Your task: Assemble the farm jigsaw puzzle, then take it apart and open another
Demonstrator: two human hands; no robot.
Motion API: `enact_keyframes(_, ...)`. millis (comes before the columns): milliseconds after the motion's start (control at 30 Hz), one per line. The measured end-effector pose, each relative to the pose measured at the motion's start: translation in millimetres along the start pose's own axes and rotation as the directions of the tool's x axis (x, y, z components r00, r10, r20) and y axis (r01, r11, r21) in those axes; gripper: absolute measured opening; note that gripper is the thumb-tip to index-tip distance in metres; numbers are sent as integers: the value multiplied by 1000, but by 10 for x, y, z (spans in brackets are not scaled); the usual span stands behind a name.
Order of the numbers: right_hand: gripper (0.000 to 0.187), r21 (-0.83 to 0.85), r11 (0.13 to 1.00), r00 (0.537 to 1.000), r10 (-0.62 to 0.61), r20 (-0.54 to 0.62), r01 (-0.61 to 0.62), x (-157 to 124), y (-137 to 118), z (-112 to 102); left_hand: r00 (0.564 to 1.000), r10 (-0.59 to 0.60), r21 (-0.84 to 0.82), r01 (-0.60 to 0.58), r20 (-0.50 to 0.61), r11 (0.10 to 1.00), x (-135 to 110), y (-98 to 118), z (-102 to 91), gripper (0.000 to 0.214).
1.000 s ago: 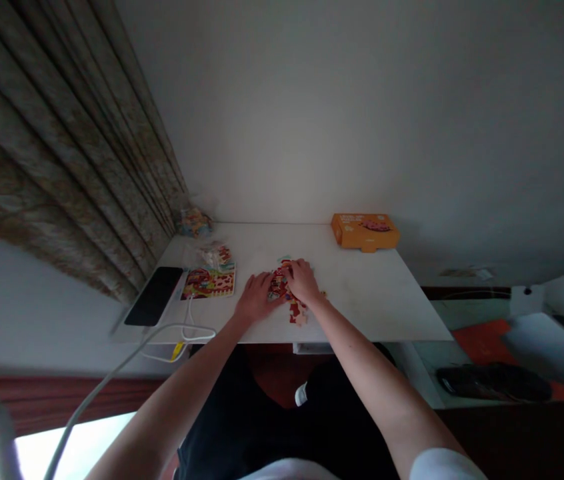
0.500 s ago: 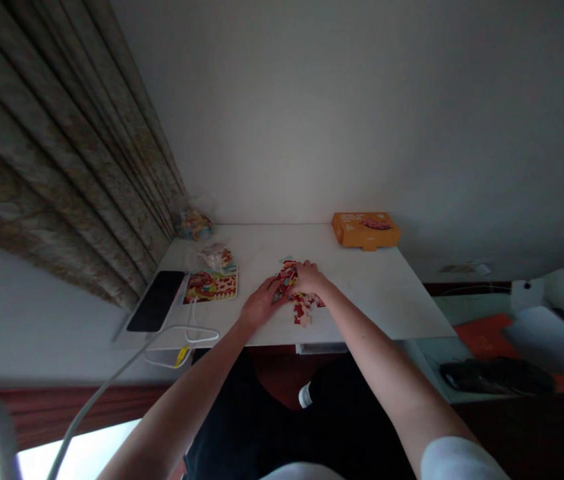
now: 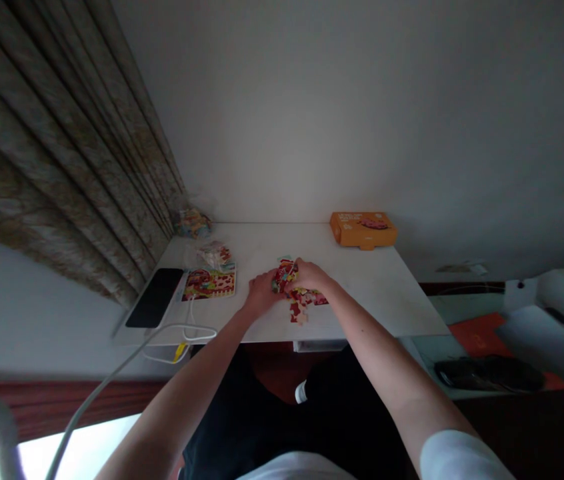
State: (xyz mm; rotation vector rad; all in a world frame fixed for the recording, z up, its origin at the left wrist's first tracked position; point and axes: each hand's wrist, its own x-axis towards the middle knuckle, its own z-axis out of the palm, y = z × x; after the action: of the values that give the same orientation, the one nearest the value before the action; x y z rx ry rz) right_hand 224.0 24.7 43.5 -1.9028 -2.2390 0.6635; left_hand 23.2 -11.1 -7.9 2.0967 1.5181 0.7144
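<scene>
A cluster of joined jigsaw puzzle pieces (image 3: 286,272), mostly red with coloured pictures, is between my hands at the middle of the white table. My left hand (image 3: 262,293) grips its left side with curled fingers. From the right, my right hand (image 3: 309,275) closes its fingers on the cluster, and its fingertips are partly hidden. More puzzle pieces (image 3: 298,311), red and pale pink, lie just below my right hand, some of them under it.
An orange puzzle box (image 3: 364,231) stands at the back right. On the left lie a picture card (image 3: 209,283), a plastic bag of pieces (image 3: 215,254), another bag (image 3: 193,224) and a black phone (image 3: 155,298). A white cable (image 3: 112,377) crosses the near left edge.
My left hand has shifted slightly, its fingers now lower against the cluster's left side. My right hand's fingers have moved a little over the pieces. The view has shifted slightly.
</scene>
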Motion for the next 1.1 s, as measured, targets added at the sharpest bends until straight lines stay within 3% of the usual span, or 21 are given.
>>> enact_keyframes(100, 75, 91, 996, 999, 12, -35, -9, -41, 18, 13, 999, -35, -101, 36, 13, 994, 106, 27, 44, 78)
enact_keyframes(233, 74, 246, 969, 993, -3, -119, 32, -71, 72, 42, 1000, 26, -245, -26, -3, 969, 229, 68, 85, 80)
enact_keyframes(400, 33, 421, 898, 989, -82, -121, 126, -54, 179, 78, 998, 0, -435, -27, -63, 900, 284, 125, 134, 73)
enact_keyframes(467, 30, 513, 850, 989, -61, -135, 122, -48, 212, 101, 996, -68, -547, 25, -59, 837, 284, 163, 163, 73)
enact_keyframes(600, 35, 640, 760, 980, 22, -200, 114, -41, 226, 172, 979, -200, -771, 97, -41, 629, 296, 268, 241, 77)
enact_keyframes(767, 36, 710, 696, 957, 120, -265, 109, -39, 195, 252, 940, -335, -908, 190, 58, 374, 370, 365, 311, 75)
enact_keyframes(1100, 42, 802, 590, 976, 108, -189, 90, -134, 213, 273, 924, -360, -960, 205, 126, 191, 363, 387, 288, 67)
